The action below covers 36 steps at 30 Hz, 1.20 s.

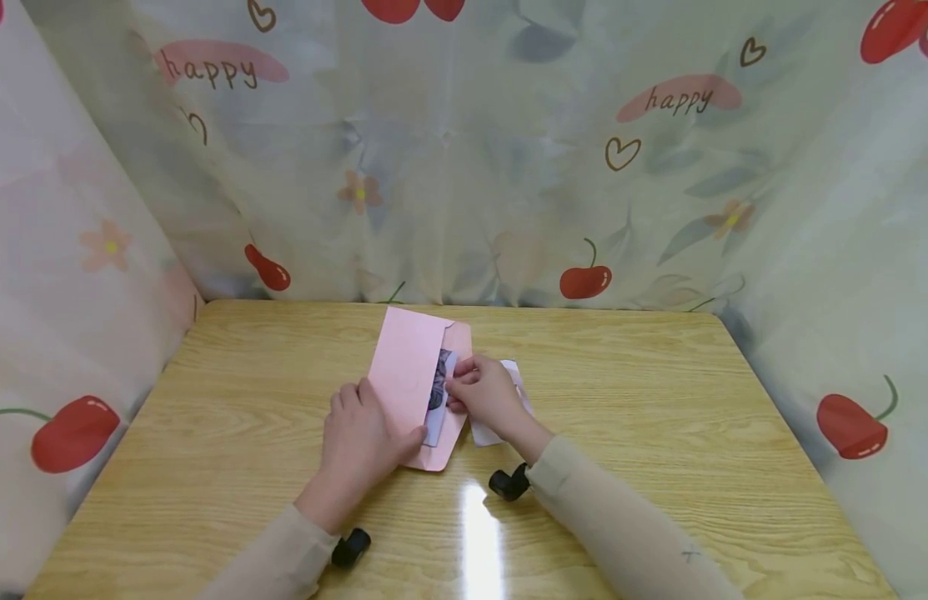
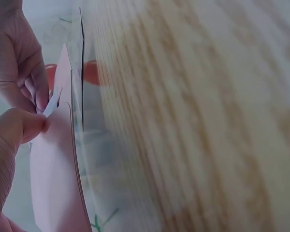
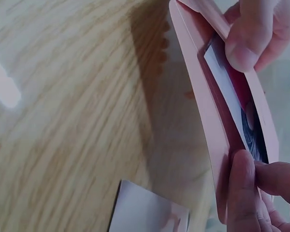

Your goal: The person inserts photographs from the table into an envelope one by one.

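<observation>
A pink envelope [image 1: 407, 362] is tilted above the table, its flap open toward the right. My left hand [image 1: 362, 433] grips its lower left side, with the thumb at the opening's edge. Partway inside sits a photo card [image 1: 437, 400] with a dark printed picture and a pale border. The fingers and thumb of my right hand [image 1: 489, 396] pinch the card's outer edge at the envelope's mouth. In the right wrist view the card [image 3: 227, 84] lies between the envelope's front panel and its flap [image 3: 195, 92]. My left thumb [image 3: 241, 55] presses near the card's upper end.
Another pale card or small stack [image 1: 488, 435] lies on the wooden table [image 1: 621, 400], partly hidden beneath my right hand. Black wrist-camera pieces [image 1: 509, 483] show at both sleeves. A cherry-printed curtain [image 1: 448, 167] encloses the table's back and sides.
</observation>
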Available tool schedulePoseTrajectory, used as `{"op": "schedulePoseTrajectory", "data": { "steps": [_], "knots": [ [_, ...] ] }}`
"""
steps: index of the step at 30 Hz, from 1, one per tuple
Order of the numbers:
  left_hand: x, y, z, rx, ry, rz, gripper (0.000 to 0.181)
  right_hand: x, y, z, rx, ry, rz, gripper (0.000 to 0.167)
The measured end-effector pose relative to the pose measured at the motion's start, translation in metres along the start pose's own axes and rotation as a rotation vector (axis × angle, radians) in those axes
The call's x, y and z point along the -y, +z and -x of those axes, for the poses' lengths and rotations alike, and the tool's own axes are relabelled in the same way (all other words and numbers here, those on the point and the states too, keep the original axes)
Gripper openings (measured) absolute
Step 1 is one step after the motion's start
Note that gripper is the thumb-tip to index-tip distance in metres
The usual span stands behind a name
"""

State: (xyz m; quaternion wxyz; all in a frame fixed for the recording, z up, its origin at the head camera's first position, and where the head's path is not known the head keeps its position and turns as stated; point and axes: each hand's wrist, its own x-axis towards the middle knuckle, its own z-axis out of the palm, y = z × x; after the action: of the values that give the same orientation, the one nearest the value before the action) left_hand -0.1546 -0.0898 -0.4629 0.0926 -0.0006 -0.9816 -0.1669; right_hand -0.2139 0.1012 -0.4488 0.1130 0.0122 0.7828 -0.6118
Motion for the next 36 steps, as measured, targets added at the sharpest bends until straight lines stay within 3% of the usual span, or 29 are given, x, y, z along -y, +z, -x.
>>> {"op": "schedulePoseTrajectory", "data": {
  "steps": [11, 20, 26, 36],
  "knots": [
    [-0.001, 0.000, 0.002, -0.003, 0.017, 0.005, 0.105, -0.003, 0.010, -0.003, 0.000, -0.048, -0.008, 0.016],
    [0.000, 0.000, 0.002, -0.021, 0.019, 0.011, 0.104, -0.001, 0.014, -0.002, 0.001, -0.074, 0.056, 0.013],
    [0.000, -0.002, 0.000, 0.021, -0.007, -0.008, 0.104, 0.002, 0.000, 0.002, -0.001, -0.100, 0.098, 0.021],
    [0.005, -0.004, -0.002, 0.049, -0.040, -0.020, 0.106, 0.001, -0.042, 0.006, -0.058, -0.118, 0.124, 0.032]
  ]
}}
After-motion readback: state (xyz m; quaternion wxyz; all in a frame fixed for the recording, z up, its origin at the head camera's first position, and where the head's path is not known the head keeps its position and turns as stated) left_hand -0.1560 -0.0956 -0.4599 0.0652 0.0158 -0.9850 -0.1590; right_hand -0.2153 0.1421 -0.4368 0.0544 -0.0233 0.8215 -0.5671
